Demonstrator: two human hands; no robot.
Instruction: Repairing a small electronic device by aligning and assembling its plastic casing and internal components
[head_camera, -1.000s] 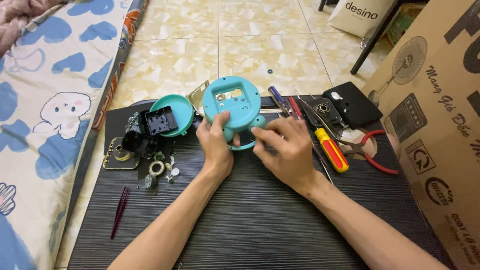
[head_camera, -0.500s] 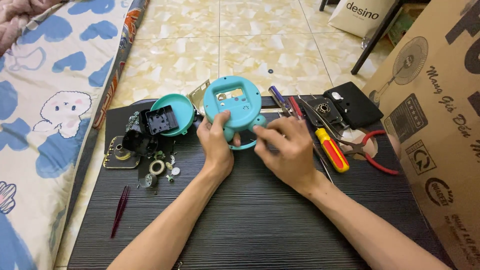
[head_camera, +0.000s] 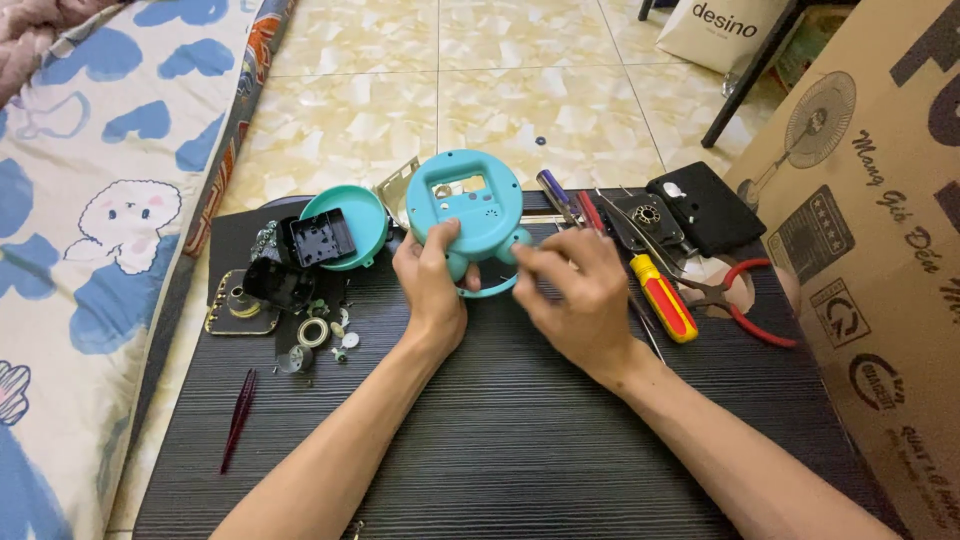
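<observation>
The left hand (head_camera: 432, 285) has its fingers clamped on the lower left edge of a round teal clock casing (head_camera: 466, 208), held upright over the far middle of the black counter (head_camera: 520, 440). The right hand (head_camera: 572, 290) has its fingers pinched together at the casing's lower right foot. One other teal shell half (head_camera: 345, 228) lies just left. One red-and-yellow screwdriver (head_camera: 662, 298), one red-handled pliers (head_camera: 745, 300) and one pair of dark red tweezers (head_camera: 238, 418) also lie on the counter

Casing in my hands (head_camera: 466, 208): teal.
Round shell (head_camera: 345, 228): teal, black insert.
Screwdriver (head_camera: 662, 296): yellow and red handle.
Pliers (head_camera: 752, 315): red grips.
Tabletop (head_camera: 520, 440): black, fine stripes.
Tweezers (head_camera: 238, 420): dark red.
Bedsheet (head_camera: 90, 200): cream, blue blotches.
</observation>
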